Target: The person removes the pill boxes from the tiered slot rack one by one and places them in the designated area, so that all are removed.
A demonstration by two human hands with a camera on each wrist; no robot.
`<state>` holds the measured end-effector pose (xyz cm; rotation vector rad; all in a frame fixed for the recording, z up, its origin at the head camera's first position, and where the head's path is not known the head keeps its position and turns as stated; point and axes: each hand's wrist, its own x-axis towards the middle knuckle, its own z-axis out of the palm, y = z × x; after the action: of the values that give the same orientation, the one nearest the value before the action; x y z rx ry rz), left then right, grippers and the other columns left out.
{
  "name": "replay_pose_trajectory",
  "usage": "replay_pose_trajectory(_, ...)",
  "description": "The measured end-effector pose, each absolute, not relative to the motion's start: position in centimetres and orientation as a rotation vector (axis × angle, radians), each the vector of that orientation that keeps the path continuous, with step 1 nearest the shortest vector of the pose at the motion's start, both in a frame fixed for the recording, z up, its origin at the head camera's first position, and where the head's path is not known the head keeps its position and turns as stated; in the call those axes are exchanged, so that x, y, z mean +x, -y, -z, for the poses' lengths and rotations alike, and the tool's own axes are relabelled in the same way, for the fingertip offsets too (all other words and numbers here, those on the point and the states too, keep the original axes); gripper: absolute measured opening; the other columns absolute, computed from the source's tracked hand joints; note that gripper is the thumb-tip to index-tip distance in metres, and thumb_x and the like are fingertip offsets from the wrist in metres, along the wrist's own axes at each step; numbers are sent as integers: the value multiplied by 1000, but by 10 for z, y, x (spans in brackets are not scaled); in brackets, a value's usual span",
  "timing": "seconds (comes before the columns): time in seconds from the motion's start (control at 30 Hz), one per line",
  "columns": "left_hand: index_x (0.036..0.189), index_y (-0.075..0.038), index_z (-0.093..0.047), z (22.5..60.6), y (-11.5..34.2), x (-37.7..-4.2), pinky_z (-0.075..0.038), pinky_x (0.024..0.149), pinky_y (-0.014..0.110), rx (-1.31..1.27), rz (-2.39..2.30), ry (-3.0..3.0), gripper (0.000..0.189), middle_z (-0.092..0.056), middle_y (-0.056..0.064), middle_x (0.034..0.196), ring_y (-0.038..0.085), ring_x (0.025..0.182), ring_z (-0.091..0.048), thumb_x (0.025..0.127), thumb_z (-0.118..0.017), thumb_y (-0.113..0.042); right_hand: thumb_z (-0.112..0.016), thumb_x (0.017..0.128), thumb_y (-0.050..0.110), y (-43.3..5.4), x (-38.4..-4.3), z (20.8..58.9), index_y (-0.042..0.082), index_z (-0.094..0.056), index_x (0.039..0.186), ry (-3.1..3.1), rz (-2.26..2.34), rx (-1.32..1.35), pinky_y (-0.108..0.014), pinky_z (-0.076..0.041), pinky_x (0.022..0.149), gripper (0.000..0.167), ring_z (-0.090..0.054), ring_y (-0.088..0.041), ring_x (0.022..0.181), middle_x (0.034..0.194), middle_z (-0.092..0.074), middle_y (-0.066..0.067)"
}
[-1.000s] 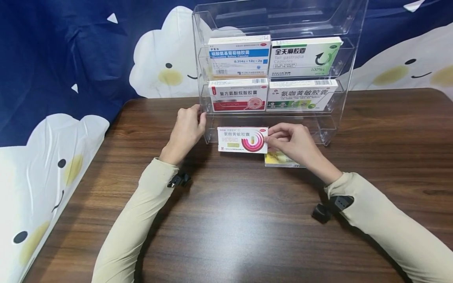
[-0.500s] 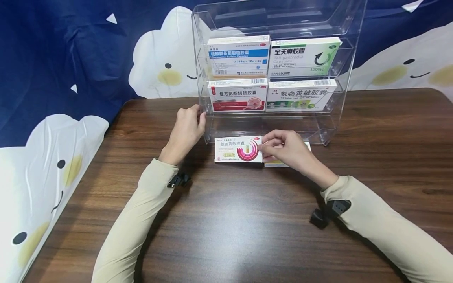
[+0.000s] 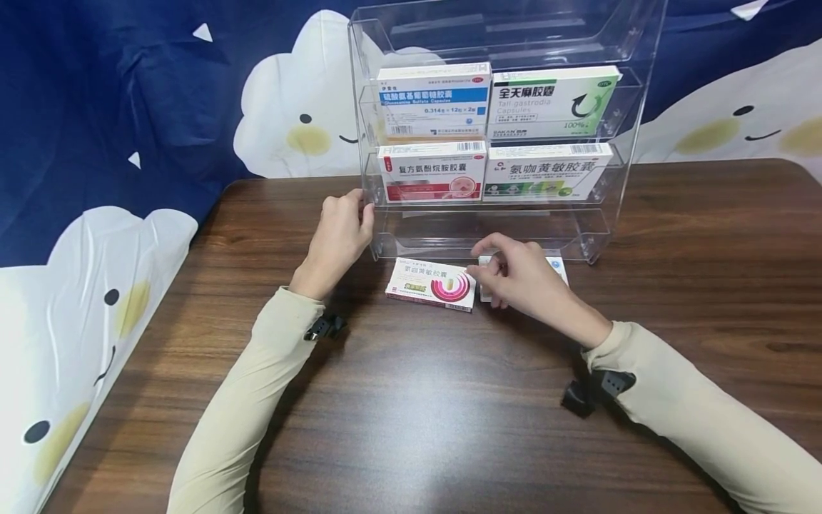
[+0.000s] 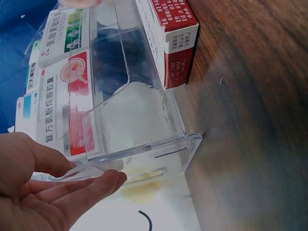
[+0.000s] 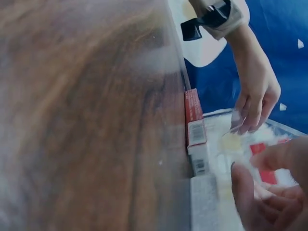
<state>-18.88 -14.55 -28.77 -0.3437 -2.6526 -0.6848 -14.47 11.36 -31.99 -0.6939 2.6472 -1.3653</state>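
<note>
While the left hand pinches the left side wall of the clear rack between thumb and fingers, the rack stands upright on the wooden surface. Being thin plastic, it probably slides easily, so a steady hold on that wall makes sense. Its left column carries a blue-banded box above a red-banded box.

Below them, just in front of the bottom tier, the pink-and-white box lies on the surface, printed face up and slightly skewed; whether it touches the rack is unclear. It looks like a slim card carton, likely light, stiff, rather slick and easily dented, best pinched gently at its short right end or across its long edges.

Next comes the right hand, fingers loosely bent, a modest gap between thumb and index, nothing visible in it. Beneath lies a second box, mostly hidden; contact with it cannot be told. Farther up, the right column holds a green-and-white box above a green-striped box.
</note>
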Motion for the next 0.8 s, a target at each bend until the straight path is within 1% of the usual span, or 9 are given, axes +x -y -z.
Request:
replay_pose_trajectory(0.07,91,11,-63,287,145,-189,-49,70,45,-348,687,2655,18,-67,24,79,40,75,-62,92,-52,-4,-69,86,8,-111,-141,317,-1,-66,99,-2872,1144,-939,-29,-50,54,16,-58,-13,55,69,-66,-3)
replay_pose_trajectory(0.13,92,10,-64,287,145,-190,-49,70,45,-342,684,2663,19,-68,24,80,38,76,-62,93,-52,-4,-71,82,5,-105,-138,315,0,-68,94,-2969,955,-1167,-31,-52,65,14,-62,-17,67,80,-68,-7)
replay_pose_trajectory(0.2,92,10,-64,287,145,-190,-49,70,44,-333,682,2669,19,-68,24,81,38,77,-62,93,-52,-4,-73,79,4,-99,-135,314,-1,-69,95,-2964,798,-1345,-36,-54,75,17,-65,-24,83,97,-68,-14)
replay_pose_trajectory(0.23,92,10,-64,287,144,-190,-49,71,44,-329,684,2672,19,-68,24,81,38,77,-62,93,-52,-4,-74,78,3,-96,-134,314,-1,-69,95,-2948,733,-1412,-38,-54,78,19,-65,-27,89,103,-67,-16)
replay_pose_trajectory(0.27,92,10,-64,287,144,-190,-50,70,44,-329,685,2673,19,-68,24,81,37,77,-63,93,-52,-4,-75,77,2,-93,-133,314,-1,-69,95,-2930,673,-1458,-39,-54,80,20,-65,-29,92,105,-66,-16)
replay_pose_trajectory(0.33,91,10,-64,288,144,-189,-50,71,44,-328,683,2674,18,-68,24,81,38,77,-62,93,-52,-4,-76,74,-1,-89,-131,315,1,-68,92,-2903,577,-1510,-41,-54,78,20,-64,-28,90,102,-66,-14)
replay_pose_trajectory(0.47,90,10,-63,289,145,-190,-50,70,44,-332,679,2671,18,-68,24,80,37,76,-63,93,-52,-4,-73,72,-8,-86,-130,316,4,-66,86,-2875,506,-1540,-38,-53,67,20,-60,-20,74,87,-63,-7)
replay_pose_trajectory(0.57,90,10,-63,289,145,-189,-50,70,45,-326,674,2669,18,-68,24,80,38,76,-63,93,-53,-4,-69,72,-12,-87,-131,317,3,-68,84,-2878,515,-1524,-38,-53,65,19,-59,-19,70,84,-63,-6)
replay_pose_trajectory(0.8,90,10,-63,288,145,-189,-50,71,46,-333,661,2666,18,-67,25,80,40,77,-63,93,-52,-4,-65,73,-15,-89,-132,319,4,-67,76,-2889,547,-1476,-35,-50,58,20,-54,-15,62,69,-56,-1)
